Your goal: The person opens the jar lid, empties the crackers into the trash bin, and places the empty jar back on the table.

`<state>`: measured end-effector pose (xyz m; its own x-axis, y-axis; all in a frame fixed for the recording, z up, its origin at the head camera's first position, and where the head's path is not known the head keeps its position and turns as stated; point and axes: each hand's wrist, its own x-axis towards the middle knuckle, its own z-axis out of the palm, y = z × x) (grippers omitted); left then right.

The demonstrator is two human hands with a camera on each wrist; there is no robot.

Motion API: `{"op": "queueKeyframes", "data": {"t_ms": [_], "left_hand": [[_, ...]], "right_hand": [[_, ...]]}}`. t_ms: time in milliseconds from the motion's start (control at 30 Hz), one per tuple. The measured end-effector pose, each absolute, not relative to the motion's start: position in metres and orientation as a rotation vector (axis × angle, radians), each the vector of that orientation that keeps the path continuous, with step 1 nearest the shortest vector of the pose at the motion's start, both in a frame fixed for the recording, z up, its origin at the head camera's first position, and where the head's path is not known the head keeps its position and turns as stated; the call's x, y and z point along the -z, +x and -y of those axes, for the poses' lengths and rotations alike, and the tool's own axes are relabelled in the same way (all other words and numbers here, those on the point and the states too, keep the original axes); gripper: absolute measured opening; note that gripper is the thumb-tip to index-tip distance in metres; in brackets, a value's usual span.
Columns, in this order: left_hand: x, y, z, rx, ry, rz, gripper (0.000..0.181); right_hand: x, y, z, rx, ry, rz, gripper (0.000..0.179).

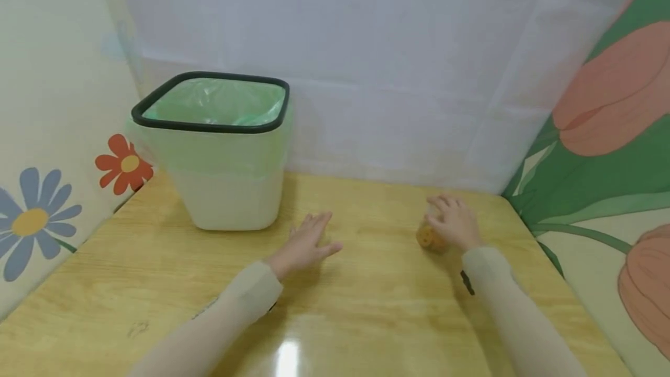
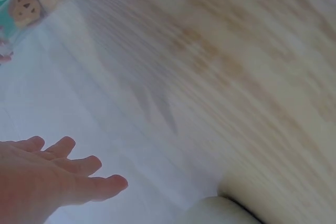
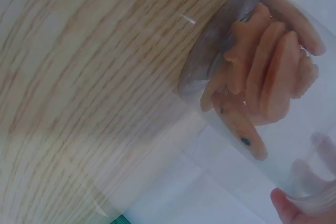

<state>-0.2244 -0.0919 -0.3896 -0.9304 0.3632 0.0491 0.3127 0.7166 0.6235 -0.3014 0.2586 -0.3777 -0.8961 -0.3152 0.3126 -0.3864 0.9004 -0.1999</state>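
So the bin (image 1: 230,196) is on the desk (image 1: 377,330) near the back-left corner, with a liner (image 1: 220,98) inside it. The jar (image 1: 430,238) is over toward the back-right corner, biscuits (image 3: 273,72) down in its bottom end, right grip (image 1: 455,221) around its mouth. Between the two there's the left grip (image 1: 303,246), farther from the back edge than the bin. A sheet (image 1: 366,74) hangs behind the back edge, and a side panel (image 1: 52,103) runs along the left edge.
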Motion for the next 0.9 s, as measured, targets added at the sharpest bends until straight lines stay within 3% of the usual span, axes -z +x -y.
{"op": "queueKeyframes", "data": {"t_ms": [900], "left_hand": [[0.3922,-0.2268,0.0940,-1.018,0.529,-2.822,0.079]], "right_hand": [[0.3788,-0.2971,-0.2501,-0.404,0.577,2.805,0.047]]}}
